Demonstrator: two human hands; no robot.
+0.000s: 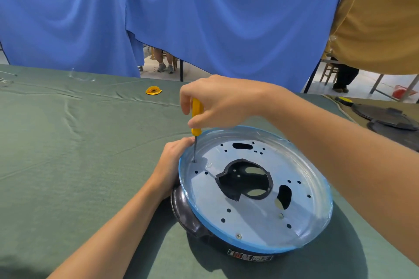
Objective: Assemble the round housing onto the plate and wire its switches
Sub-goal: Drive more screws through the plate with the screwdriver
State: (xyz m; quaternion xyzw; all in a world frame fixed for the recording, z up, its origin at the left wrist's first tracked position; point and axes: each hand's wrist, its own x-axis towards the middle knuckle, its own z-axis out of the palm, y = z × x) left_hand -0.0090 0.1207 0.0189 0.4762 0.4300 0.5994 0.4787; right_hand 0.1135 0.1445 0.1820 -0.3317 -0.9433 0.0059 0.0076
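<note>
Nearest to the person, the black round housing (184, 213) lies on the green table cloth (68, 165). The metal plate (254, 216) sits on top of it, with a blue film around its rim. One screw (238, 236) is already in the plate at its near edge, so the fastening seems to be partly done. No wires or switches are visible.

The left hand (174, 162) is at the left rim of the plate. It grips the edge with the thumb on top, while the other fingers go down the side and are mostly hidden. It probably steadies the assembly.

A little farther, the right hand (217, 99) is clenched around the yellow handle of a screwdriver (196, 118). The tool's long axis is almost upright. Its tip stands in a hole at the far left part of the plate, directly under the right hand and just beside the left thumb. The next turn therefore needs pressure straight down along this axis, and a tilt could make the tip slip toward the left hand.

Farther away on the cloth lie a small orange piece (153, 91) and a clear plastic item (81, 77). Dark round lids (385, 118) are on the right, and a blue curtain (204, 7) hangs behind.
</note>
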